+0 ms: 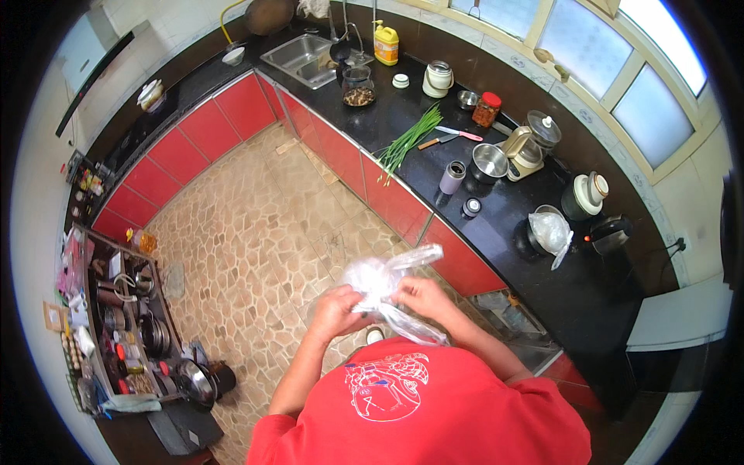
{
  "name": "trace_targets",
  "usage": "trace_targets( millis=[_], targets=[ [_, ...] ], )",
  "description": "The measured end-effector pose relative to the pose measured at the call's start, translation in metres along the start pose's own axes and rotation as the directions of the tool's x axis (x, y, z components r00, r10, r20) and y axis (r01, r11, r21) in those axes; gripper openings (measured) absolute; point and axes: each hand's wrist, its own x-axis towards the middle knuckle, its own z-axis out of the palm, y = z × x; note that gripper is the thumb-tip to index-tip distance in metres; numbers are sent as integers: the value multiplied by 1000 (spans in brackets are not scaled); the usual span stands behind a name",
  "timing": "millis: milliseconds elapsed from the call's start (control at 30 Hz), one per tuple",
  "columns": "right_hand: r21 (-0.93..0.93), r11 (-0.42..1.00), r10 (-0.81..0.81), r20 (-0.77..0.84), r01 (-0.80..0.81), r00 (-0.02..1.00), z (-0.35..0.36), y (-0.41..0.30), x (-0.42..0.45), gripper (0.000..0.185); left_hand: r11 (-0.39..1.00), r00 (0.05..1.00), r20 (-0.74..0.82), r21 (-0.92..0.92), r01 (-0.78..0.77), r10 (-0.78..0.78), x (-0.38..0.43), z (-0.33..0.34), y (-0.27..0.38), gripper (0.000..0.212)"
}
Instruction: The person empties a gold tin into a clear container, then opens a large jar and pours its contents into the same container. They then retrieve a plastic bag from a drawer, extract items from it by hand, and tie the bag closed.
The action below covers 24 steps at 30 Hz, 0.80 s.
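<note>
Over the tiled floor, in front of my chest, a clear plastic bag (372, 280) with knotted or twisted ends is held between both hands. My left hand (340, 311) grips its left side near the gathered neck. With its fingers bent, my right hand (421, 295) pinches the bag on the right, close to the gathered part. One loose end of the plastic sticks out to the upper right, another hangs down towards my red shirt. What the bag contains cannot be made out through the glare. A second tied plastic bag (549, 231) rests on a pot on the black counter.
On the black counter (401, 119) lie green stalks (410, 139), a pink-handled knife (459, 133) and a wooden-handled knife (437, 141). A steel pot (489, 163), a purple flask (452, 177) and an electric kettle (611, 234) stand there too. A crowded shelf (125, 325) is at the left.
</note>
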Motion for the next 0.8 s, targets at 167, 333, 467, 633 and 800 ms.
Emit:
trace_targets(
  millis=[167,333,467,633,800],
  targets=[
    [234,969,-11,-292,82,956,-26,9,82,23,976,975,-135,-158,153,-175,49,-42,-35,23],
    [47,991,137,-254,-129,957,-64,-14,153,24,861,950,-150,-478,174,-275,111,-57,-59,14],
    [-487,873,-148,-238,14,960,-98,-39,216,48,837,968,-95,-527,150,-233,185,-70,-74,9],
    [-267,778,-582,33,569,812,-138,-53,323,53,870,969,-93,-467,161,-229,276,-79,-107,13],
    [-210,883,-427,17,421,904,-163,-46,419,30,877,937,-196,-447,178,-290,379,-86,-131,17]
  ],
)
